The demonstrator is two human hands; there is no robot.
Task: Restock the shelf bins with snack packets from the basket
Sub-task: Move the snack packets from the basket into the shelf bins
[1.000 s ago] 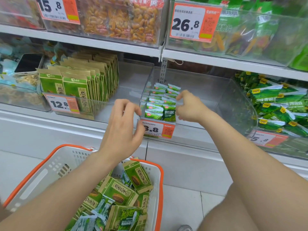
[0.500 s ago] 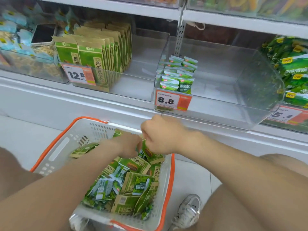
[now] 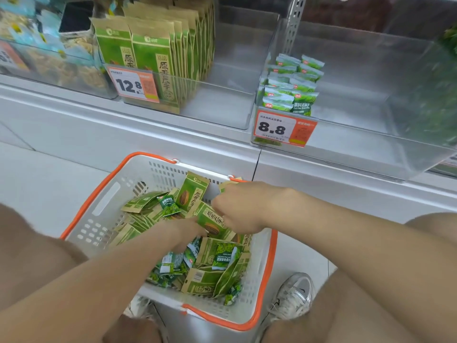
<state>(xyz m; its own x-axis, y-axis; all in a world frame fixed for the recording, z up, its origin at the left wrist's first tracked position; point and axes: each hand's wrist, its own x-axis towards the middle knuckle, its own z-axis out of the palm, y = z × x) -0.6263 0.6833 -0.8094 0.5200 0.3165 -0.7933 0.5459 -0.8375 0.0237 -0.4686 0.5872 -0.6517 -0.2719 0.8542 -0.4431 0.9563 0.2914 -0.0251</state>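
A white basket (image 3: 103, 206) with an orange rim stands on the floor below the shelf, holding several tall green-and-tan seed packets and small green pea packets (image 3: 223, 254). Both hands are down in it. My right hand (image 3: 244, 206) is curled at the upper edge of one seed packet (image 3: 210, 220) and pinches it. My left hand (image 3: 183, 231) reaches under that packet, its fingers buried in the pile. Above, a clear bin (image 3: 222, 107) tagged 12.8 holds upright seed packets (image 3: 153, 55). A clear bin (image 3: 371, 147) tagged 8.8 holds rows of pea packets (image 3: 289, 87) at its left side.
A dark phone (image 3: 76, 18) lies on the bin at top left. Another bin of green packets (image 3: 448, 43) shows at the right edge. My grey shoe (image 3: 294, 298) stands right of the basket, and my knees flank it. The white shelf base (image 3: 173, 134) runs behind it.
Both hands came down from the 8.8 bin into the basket. The view tilted down with them, and the right hand has closed on a seed packet.
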